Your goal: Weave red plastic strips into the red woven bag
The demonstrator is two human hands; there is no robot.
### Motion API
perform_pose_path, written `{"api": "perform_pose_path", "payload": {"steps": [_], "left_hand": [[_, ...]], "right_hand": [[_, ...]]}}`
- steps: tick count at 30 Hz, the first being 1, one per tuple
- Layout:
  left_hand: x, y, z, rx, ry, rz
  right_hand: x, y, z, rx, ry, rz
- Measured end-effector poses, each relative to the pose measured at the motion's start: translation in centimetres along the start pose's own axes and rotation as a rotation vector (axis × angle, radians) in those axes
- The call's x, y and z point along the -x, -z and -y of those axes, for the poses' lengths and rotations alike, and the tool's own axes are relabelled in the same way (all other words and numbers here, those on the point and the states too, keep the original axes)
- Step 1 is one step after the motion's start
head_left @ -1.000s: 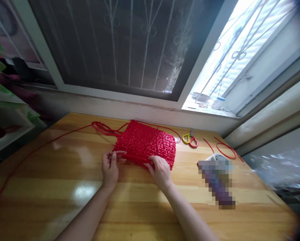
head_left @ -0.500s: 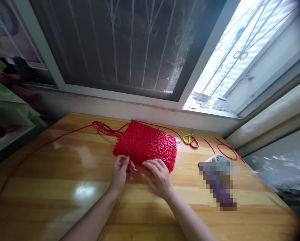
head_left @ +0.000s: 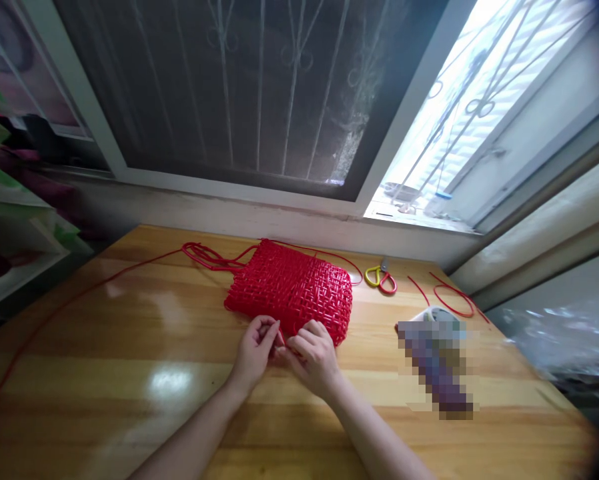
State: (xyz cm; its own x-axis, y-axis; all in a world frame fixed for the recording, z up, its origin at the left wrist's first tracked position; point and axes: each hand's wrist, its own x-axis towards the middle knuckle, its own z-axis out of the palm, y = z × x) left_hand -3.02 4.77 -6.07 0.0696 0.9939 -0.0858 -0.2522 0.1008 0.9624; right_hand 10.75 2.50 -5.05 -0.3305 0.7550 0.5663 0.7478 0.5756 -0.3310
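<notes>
A red woven bag [head_left: 294,283] lies on its side on the wooden table. At its near edge my left hand [head_left: 257,341] pinches a short red cord [head_left: 281,336] between thumb and fingertips. Close by on the right, my right hand [head_left: 313,355] has its fingers curled in and its thumb against the same cord. Only a small length of cord shows between the hands; its end is hidden by the fingers. Looped red handles [head_left: 212,259] stretch from the bag's left side.
Scissors [head_left: 380,279] with yellow and red handles lie right of the bag. Farther right are loose red cord pieces [head_left: 454,293] and a roll [head_left: 442,320] beside a blurred-out item. One long cord [head_left: 79,293] trails left across the table [head_left: 144,400]. A window stands behind.
My left hand has moved right, closer to my right hand. The right hand's fingers have curled in from a flatter, more stretched pose onto the cord. The bag has hardly moved.
</notes>
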Motion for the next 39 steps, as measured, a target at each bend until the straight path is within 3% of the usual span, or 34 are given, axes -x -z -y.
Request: {"api": "perform_pose_path", "payload": {"steps": [8,12,18,26,35,39], "left_hand": [[1.1,-0.1,0.2,-0.277,-0.017,0.134],[0.9,-0.8,0.3,-0.185,0.07,0.17],[0.3,-1.2,-0.3,-0.017,0.247,0.325],[0.3,-1.2,-0.6,-0.018,0.234,0.284],[0.5,-1.6,-0.2,-0.048,0.327,0.372],[-0.4,-1.0,0.1,-0.104,0.26,0.337]], "right_hand": [[-0.1,-0.4,-0.2,-0.142,-0.221,-0.174],[-0.2,-0.7,-0.2,-0.1,-0.249,-0.189],[-0.4,-0.8,-0.1,-0.017,-0.312,-0.2],[-0.7,-0.8,0.2,0.022,-0.337,-0.188],[-0.5,-0.7,-0.2,0.028,-0.328,-0.156],[-0.6,-0.8,-0.1,0.022,-0.339,-0.167]]}}
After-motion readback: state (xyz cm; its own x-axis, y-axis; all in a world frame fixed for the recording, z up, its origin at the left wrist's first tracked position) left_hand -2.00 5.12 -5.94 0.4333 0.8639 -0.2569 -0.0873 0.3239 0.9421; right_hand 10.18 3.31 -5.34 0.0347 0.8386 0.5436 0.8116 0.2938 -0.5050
